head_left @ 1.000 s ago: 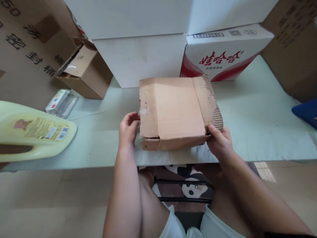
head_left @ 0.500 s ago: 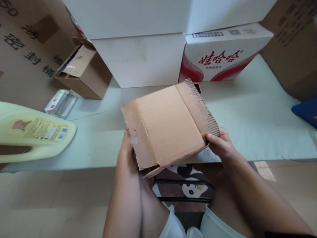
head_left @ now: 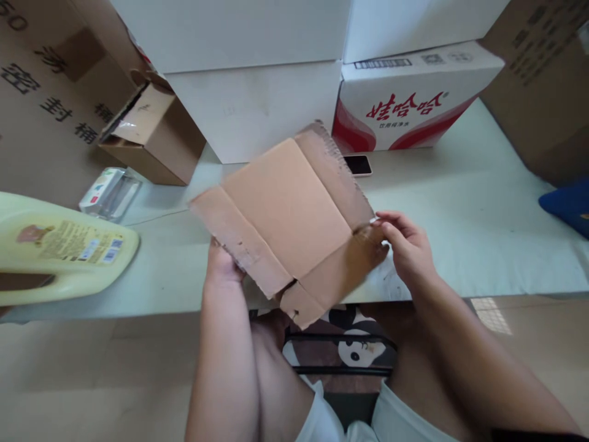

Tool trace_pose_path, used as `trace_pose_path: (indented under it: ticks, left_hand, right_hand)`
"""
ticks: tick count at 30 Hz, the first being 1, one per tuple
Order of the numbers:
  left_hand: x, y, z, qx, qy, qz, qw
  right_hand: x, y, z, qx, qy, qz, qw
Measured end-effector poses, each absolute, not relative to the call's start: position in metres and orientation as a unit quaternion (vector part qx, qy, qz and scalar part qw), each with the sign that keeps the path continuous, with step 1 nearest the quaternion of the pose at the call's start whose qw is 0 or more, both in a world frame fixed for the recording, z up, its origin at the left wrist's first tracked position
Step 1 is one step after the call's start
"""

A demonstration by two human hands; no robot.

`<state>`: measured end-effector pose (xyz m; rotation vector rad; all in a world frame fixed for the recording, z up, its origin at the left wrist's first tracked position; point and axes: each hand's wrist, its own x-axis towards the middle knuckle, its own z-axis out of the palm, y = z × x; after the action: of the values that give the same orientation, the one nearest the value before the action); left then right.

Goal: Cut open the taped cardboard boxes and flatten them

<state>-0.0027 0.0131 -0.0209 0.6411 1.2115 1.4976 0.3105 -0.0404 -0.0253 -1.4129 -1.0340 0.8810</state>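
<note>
A worn brown cardboard box (head_left: 285,209) is tilted between my hands above the table's front edge, its flaps spread outward. The right flap has a torn, ragged edge, and the near flap hangs towards me with a small hole in it. My left hand (head_left: 223,261) supports the box from below at its left side, most of its fingers hidden behind the cardboard. At the right corner, my right hand (head_left: 407,242) has its thumb and forefinger closed on the cardboard where the flaps meet; the fingertips are slightly blurred.
A phone (head_left: 359,165) lies behind the box. White cartons (head_left: 257,110) and a red-and-white carton (head_left: 409,110) stand along the back. To the left are a small brown box (head_left: 161,141), a clear plastic container (head_left: 110,193) and a yellow bottle (head_left: 92,245). Something blue (head_left: 565,209) is at right.
The cardboard box has moved left and turned, with its near flap now swung outward. My right hand has shifted slightly up along the corner. More of the phone shows.
</note>
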Motion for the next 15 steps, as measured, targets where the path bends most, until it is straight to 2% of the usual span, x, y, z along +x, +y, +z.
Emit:
trace_pose_path:
  ticks: [3, 5, 8, 11, 15]
  left_hand:
    - [-0.003, 0.012, -0.012, 0.281, 0.462, 0.642, 0.543]
    - [-0.001, 0.010, -0.006, 0.301, 0.428, 0.642, 0.561]
    - [0.001, 0.009, 0.000, 0.321, 0.401, 0.651, 0.559]
    - [0.002, 0.008, 0.000, 0.324, 0.396, 0.651, 0.561]
    - [0.001, 0.008, -0.006, 0.313, 0.403, 0.648, 0.565]
  right_hand:
    - [0.313, -0.035, -0.030, -0.632, -0.425, 0.340, 0.552]
    - [0.313, -0.034, -0.033, -0.644, -0.406, 0.357, 0.541]
    - [0.308, -0.035, -0.031, -0.624, -0.370, 0.465, 0.507]
    - [0.300, -0.038, -0.023, -0.533, -0.356, 0.604, 0.474]
    - [0.293, -0.045, -0.013, -0.473, -0.328, 0.668, 0.472]
